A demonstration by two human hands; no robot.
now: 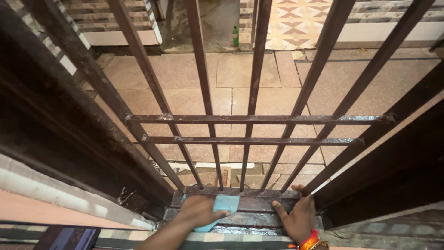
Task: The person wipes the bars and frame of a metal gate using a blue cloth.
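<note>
I look down through a dark brown barred metal gate. My left hand presses a light blue cloth against the gate's wet bottom rail. My right hand lies flat on the same rail to the right, fingers spread, thumb against a bar. A red and orange band is on that wrist.
Beyond the bars lies a pinkish tiled floor with a green bottle standing far off. Patterned tiles and steps are at the top. Flat cardboard scraps lie just past the gate. A dark phone-like slab sits at lower left.
</note>
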